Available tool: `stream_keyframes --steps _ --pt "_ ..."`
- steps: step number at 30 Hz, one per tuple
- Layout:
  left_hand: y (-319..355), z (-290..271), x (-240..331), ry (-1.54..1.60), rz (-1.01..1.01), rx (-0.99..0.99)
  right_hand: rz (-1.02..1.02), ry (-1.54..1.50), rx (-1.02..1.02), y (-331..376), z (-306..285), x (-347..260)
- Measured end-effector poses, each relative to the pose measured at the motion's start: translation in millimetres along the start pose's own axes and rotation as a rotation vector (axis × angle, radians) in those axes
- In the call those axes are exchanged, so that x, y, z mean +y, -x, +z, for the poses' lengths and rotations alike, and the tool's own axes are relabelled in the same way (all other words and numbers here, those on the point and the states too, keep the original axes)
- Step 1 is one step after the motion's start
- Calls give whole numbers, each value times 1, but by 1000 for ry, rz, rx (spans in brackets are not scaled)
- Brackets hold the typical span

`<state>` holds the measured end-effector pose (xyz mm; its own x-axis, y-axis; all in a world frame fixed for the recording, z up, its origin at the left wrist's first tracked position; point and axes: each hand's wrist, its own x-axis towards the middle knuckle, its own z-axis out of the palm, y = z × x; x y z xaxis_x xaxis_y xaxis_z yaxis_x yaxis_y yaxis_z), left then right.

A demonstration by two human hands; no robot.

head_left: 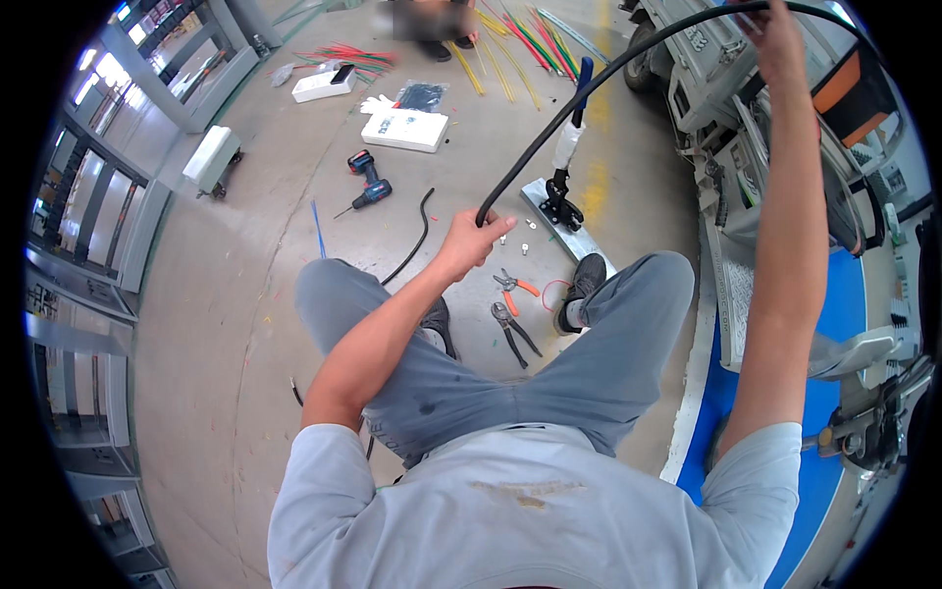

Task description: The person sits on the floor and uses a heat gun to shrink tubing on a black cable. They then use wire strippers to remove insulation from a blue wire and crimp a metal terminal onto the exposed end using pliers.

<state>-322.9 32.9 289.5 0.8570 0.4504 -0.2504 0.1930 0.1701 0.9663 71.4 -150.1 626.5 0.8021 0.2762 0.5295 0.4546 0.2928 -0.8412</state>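
Observation:
A thick black cable (pixel 589 88) arcs from my left hand up to my right hand. My left hand (pixel 473 240) is closed around the cable's lower end, above my knees. My right hand (pixel 775 29) is raised high at the top right and grips the same cable near the grey machine. I am seated, with both legs in grey trousers stretched toward the concrete floor.
Orange-handled pliers (pixel 514 287) and black cutters (pixel 512 329) lie between my feet. A lever cutting tool (pixel 564 196), a cordless drill (pixel 370 182), a short black cable piece (pixel 417 240), white boxes (pixel 404 130) and coloured wires (pixel 520 39) lie farther out. A grey machine (pixel 706 79) stands right; another person's feet show at the top.

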Motion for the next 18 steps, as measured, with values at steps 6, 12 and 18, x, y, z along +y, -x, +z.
stream_keyframes --steps 6,12,18 --pt "32 44 19 58 4 -306 182 -649 -108 -10 -34 18" --pt "102 48 23 112 150 -544 311 -703 -35 7 -5 26" --pt "27 31 -21 199 -42 -359 331 -715 -67 50 1 11"
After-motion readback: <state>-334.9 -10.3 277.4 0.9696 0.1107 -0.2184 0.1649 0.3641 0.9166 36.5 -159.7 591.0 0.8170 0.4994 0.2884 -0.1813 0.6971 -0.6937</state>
